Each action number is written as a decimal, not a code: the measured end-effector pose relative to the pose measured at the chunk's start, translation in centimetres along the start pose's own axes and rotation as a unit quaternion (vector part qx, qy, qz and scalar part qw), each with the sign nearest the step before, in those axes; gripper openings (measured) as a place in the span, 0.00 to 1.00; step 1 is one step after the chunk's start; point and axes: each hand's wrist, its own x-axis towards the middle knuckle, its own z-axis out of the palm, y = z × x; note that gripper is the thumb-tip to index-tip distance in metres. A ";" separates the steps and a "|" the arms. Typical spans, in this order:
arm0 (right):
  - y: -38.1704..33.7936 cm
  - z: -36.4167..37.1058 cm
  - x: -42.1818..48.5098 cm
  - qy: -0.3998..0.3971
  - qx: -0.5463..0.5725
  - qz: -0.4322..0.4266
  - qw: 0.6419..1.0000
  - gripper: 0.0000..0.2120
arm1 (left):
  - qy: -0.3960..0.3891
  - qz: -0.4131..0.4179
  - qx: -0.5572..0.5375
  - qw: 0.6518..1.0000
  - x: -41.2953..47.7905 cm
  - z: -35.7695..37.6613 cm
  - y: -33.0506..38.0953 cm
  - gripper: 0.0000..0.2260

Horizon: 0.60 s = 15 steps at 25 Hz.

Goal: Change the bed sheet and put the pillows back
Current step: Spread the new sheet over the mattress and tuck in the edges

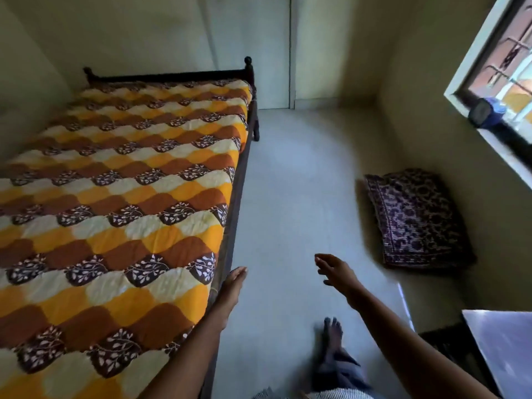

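An orange, brown and cream patterned bed sheet (pixel 121 197) lies spread flat over the bed, whose dark wooden frame (pixel 239 174) runs along its right side. No pillow lies on the bed. A dark purple patterned pillow (pixel 417 220) rests on the floor against the right wall. My left hand (pixel 233 286) is flat with fingers extended, right at the bed's side edge. My right hand (pixel 335 270) hovers over the floor with fingers apart, holding nothing, well short of the pillow.
Pale floor (pixel 296 182) stretches between the bed and the right wall. A window (pixel 501 73) with a dark blue object on its sill sits upper right. A white surface (pixel 506 344) juts in at lower right. My bare foot (pixel 334 335) stands on the floor.
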 end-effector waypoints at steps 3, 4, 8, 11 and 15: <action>-4.7 -0.4 8.2 -0.043 -0.014 -0.015 0.999 0.11 | 0.080 -0.013 -0.042 0.996 6.2 0.0 3.8 0.19; -6.5 -0.6 10.8 -0.060 -0.029 -0.013 0.998 0.12 | 0.108 -0.024 -0.063 0.992 8.0 0.1 5.1 0.18; -13.5 -0.5 20.4 -0.122 -0.083 -0.018 0.989 0.13 | 0.164 -0.037 -0.098 0.981 14.0 -0.2 10.2 0.18; -18.7 2.0 27.1 -0.163 -0.122 -0.035 0.978 0.15 | 0.183 -0.042 -0.119 0.975 18.2 -1.5 13.3 0.21; -25.3 7.3 35.0 -0.192 -0.152 -0.067 0.967 0.13 | 0.233 -0.030 -0.148 0.961 25.2 -6.0 15.9 0.33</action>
